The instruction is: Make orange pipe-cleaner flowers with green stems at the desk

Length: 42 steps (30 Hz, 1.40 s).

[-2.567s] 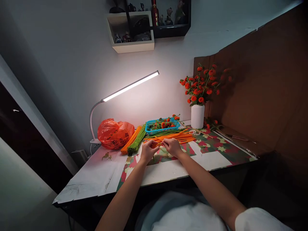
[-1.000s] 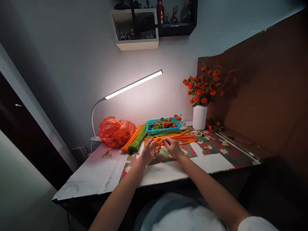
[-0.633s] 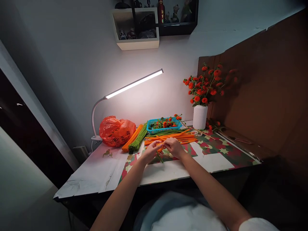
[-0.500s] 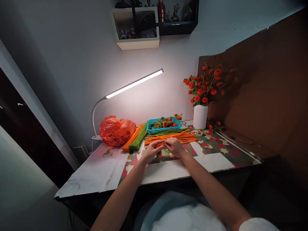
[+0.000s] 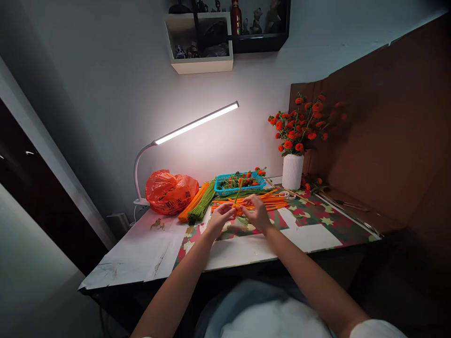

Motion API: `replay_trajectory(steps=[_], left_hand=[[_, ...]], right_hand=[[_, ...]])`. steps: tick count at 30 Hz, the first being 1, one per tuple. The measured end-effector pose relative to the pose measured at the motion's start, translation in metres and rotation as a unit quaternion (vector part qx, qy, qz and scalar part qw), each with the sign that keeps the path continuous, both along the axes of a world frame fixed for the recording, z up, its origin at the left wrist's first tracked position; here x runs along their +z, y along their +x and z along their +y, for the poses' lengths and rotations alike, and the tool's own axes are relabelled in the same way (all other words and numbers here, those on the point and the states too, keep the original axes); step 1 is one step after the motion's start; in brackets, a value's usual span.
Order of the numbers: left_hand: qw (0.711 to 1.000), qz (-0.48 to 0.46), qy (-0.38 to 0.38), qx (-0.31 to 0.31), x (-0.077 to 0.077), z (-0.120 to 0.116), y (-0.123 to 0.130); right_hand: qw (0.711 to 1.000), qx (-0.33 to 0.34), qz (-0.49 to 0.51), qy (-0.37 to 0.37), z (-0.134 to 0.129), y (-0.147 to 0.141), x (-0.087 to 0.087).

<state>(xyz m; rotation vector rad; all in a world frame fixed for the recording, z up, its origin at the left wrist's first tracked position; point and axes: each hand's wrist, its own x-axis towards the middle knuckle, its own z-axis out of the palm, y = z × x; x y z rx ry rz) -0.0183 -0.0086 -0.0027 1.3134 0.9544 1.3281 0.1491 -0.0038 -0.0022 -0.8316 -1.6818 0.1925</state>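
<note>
- Above the table [image 5: 141, 253], an orange pipe-cleaner flower [image 5: 238, 210] is pinched by left hand [image 5: 219, 218] and right hand [image 5: 258, 215].
- Its green stem [image 5: 239, 191], down before, is turned up.

Orange piece [image 5: 238, 210] partly hidden by fingers [image 5: 229, 213]; black shelf [image 5: 260, 44] cut off by top edge

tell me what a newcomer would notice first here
Likely the lit lamp, slanting before the wall above the table. Then the red-orange flowers in a white vase at the table's right rear. In the middle, the left hand and right hand hold an orange piece with a green stem pointing up.
</note>
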Motion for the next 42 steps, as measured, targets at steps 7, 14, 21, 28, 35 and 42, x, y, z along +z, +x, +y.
replay_trajectory(steps=[7,14,21,28,35,42], left_hand=[[1.0,0.003,0.024,0.004,0.003,-0.004,0.003],[0.998,0.002,0.068,0.006,0.004,-0.004,0.007],[0.999,-0.025,-0.021,-0.012,0.0,0.0,0.002],[0.989,-0.041,-0.12,-0.074,-0.004,0.005,-0.006],[0.982,-0.063,-0.149,-0.102,-0.003,0.004,-0.009],[0.98,-0.053,-0.152,-0.114,-0.003,0.002,-0.011]], right_hand=[[0.968,0.156,0.079,-0.182,0.011,-0.009,-0.012],[0.971,0.13,0.086,-0.183,0.017,-0.011,-0.016],[0.983,0.133,0.022,-0.124,0.01,-0.01,-0.013],[0.985,0.149,-0.056,-0.072,0.002,-0.005,-0.006],[0.986,0.139,-0.071,-0.058,0.001,-0.005,-0.005],[0.986,0.138,-0.069,-0.058,0.0,-0.006,-0.007]])
